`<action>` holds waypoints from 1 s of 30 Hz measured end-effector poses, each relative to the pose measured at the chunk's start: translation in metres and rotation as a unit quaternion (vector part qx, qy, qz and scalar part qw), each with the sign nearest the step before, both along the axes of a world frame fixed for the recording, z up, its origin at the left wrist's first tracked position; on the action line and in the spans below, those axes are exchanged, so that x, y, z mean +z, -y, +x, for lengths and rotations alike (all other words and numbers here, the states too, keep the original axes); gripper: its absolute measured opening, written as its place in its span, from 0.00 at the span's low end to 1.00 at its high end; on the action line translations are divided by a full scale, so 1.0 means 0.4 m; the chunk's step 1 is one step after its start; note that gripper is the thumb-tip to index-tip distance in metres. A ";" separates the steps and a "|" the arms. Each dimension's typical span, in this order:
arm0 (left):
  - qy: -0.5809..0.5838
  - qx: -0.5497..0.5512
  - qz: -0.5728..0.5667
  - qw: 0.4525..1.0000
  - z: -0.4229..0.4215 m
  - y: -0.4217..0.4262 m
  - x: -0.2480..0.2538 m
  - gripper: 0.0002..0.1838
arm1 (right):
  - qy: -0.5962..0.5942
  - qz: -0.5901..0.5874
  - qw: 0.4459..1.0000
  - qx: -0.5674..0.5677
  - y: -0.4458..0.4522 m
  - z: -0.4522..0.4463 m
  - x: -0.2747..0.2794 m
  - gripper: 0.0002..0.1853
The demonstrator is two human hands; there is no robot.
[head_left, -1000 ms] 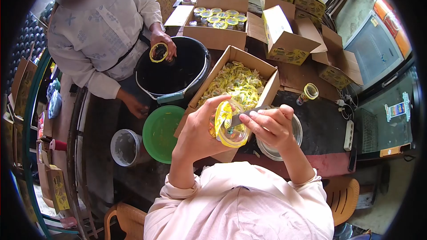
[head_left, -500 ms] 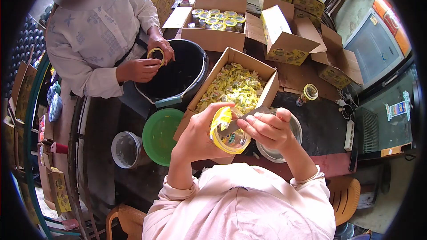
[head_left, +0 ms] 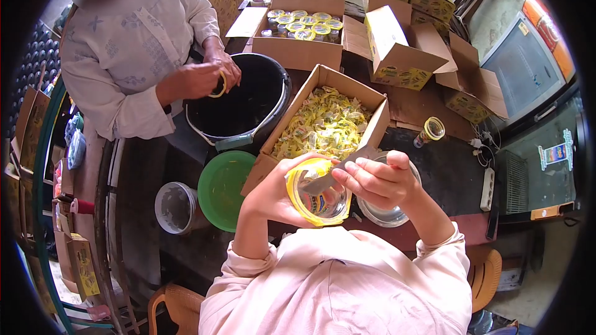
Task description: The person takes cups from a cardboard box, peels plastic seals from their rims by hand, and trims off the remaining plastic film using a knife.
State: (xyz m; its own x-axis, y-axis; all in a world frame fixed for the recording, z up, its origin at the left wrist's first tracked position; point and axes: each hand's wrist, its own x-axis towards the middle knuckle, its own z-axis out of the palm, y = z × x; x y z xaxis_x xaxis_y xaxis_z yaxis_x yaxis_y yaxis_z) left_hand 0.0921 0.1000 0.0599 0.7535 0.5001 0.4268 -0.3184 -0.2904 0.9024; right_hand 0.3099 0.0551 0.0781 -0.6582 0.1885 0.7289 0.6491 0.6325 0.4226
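Observation:
My left hand (head_left: 268,195) is closed around a clear plastic jar (head_left: 328,203) with a yellow band round its rim, its mouth tilted up toward me. In my right hand (head_left: 386,181) is a flat grey knife (head_left: 323,182), pinched between the thumb and fingers. The blade reaches across the jar's mouth, near the yellow band at its upper edge; whether it touches the band I cannot tell. Behind my right hand, partly hidden, stands a round clear container (head_left: 386,218). A cardboard box (head_left: 380,119) full of yellow plastic scraps (head_left: 323,121) lies just beyond my hands.
At the upper left, a co-worker's hands (head_left: 208,77) hold a yellow-rimmed piece over a black bucket (head_left: 287,90). A green basin (head_left: 223,192) and grey tub (head_left: 176,208) stand left. One jar (head_left: 429,130) stands right; a carton (head_left: 298,56) of jars is at the back.
The jar in my left hand has turned and shifted slightly left, its rim facing me more fully. The knife stays across its mouth. The co-worker's hands have turned their yellow-rimmed piece.

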 end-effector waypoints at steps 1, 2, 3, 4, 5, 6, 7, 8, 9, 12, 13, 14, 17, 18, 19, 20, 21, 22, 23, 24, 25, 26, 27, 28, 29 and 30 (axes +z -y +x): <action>0.007 0.001 -0.001 1.000 0.001 -0.005 -0.002 0.45 | -0.005 -0.005 1.000 0.000 0.001 0.000 0.001 0.13; 0.016 0.003 -0.001 1.000 0.002 -0.008 -0.003 0.44 | -0.008 -0.010 1.000 0.000 0.004 0.001 0.003 0.13; 0.017 0.004 -0.055 0.998 0.000 -0.005 0.000 0.45 | -0.011 -0.015 1.000 0.001 0.006 0.004 0.005 0.13; 0.018 0.005 -0.107 0.994 -0.007 0.000 0.007 0.45 | -0.012 -0.014 1.000 -0.002 0.007 0.006 0.010 0.13; 0.019 0.007 -0.160 0.987 -0.012 0.003 0.011 0.46 | -0.014 -0.014 1.000 -0.005 0.010 0.009 0.015 0.12; 0.033 0.001 -0.184 0.982 -0.015 0.004 0.008 0.46 | -0.016 -0.014 1.000 -0.007 0.013 0.012 0.016 0.12; 0.045 -0.006 -0.208 0.977 -0.017 0.005 0.002 0.47 | -0.015 -0.024 1.000 -0.009 0.016 0.016 0.013 0.13; 0.058 -0.014 -0.232 0.971 -0.018 0.005 -0.001 0.47 | -0.014 -0.030 0.999 -0.021 0.016 0.021 0.014 0.13; 0.051 -0.021 -0.235 0.970 -0.020 0.003 0.001 0.47 | -0.013 -0.037 0.999 -0.034 0.014 0.026 0.017 0.13; 0.049 -0.037 -0.241 0.969 -0.022 -0.001 0.001 0.47 | -0.044 -0.056 0.994 -0.082 0.004 0.035 0.017 0.12; 0.061 -0.041 -0.240 0.968 -0.021 -0.001 -0.006 0.46 | -0.056 -0.060 0.992 -0.101 0.002 0.041 0.021 0.12; 0.074 -0.044 -0.239 0.967 -0.021 -0.002 -0.009 0.46 | -0.069 -0.063 0.988 -0.119 -0.001 0.043 0.023 0.12; 0.056 -0.021 -0.198 0.978 -0.022 -0.003 0.005 0.46 | -0.199 -0.129 0.968 -0.083 -0.008 0.036 0.030 0.14; 0.058 -0.013 -0.187 0.981 -0.022 -0.002 0.003 0.46 | -0.233 -0.159 0.957 -0.070 -0.005 0.035 0.029 0.15; 0.061 -0.006 -0.176 0.982 -0.020 -0.003 -0.001 0.46 | -0.273 -0.200 0.940 -0.051 -0.002 0.036 0.023 0.15; 0.064 0.001 -0.165 0.984 -0.018 -0.007 -0.005 0.45 | -0.316 -0.231 0.919 -0.059 0.002 0.032 0.012 0.15; 0.063 0.012 -0.141 0.988 -0.018 -0.012 -0.011 0.45 | -0.357 -0.259 0.895 -0.066 0.005 0.024 -0.005 0.14; 0.062 0.023 -0.117 0.991 -0.020 -0.018 -0.018 0.44 | -0.397 -0.287 0.869 -0.073 0.010 0.016 -0.022 0.14; 0.061 0.034 -0.094 0.993 -0.022 -0.020 -0.022 0.44 | -0.413 -0.335 0.838 -0.123 0.018 0.007 -0.038 0.12; 0.067 0.045 -0.104 0.991 -0.025 -0.019 -0.021 0.43 | -0.398 -0.374 0.826 -0.140 0.027 0.006 -0.072 0.12; 0.073 0.055 -0.114 0.989 -0.027 -0.016 -0.021 0.43 | -0.381 -0.413 0.812 -0.158 0.035 0.008 -0.123 0.12; 0.079 0.066 -0.124 0.987 -0.029 -0.015 -0.021 0.43 | -0.362 -0.450 0.797 -0.174 0.043 0.008 -0.174 0.11; 0.043 0.087 -0.082 0.992 -0.036 -0.019 -0.026 0.42 | -0.302 -0.428 0.826 -0.207 0.056 0.002 -0.229 0.11; 0.008 0.113 -0.089 0.990 -0.043 -0.016 -0.025 0.41 | -0.241 -0.408 0.848 -0.239 0.073 -0.005 -0.277 0.11; -0.001 0.130 -0.090 0.987 -0.047 -0.018 -0.036 0.41 | -0.228 -0.407 0.854 -0.228 0.090 -0.013 -0.303 0.12; -0.009 0.147 -0.089 0.985 -0.049 -0.015 -0.049 0.41 | -0.224 -0.413 0.856 -0.215 0.106 -0.021 -0.325 0.11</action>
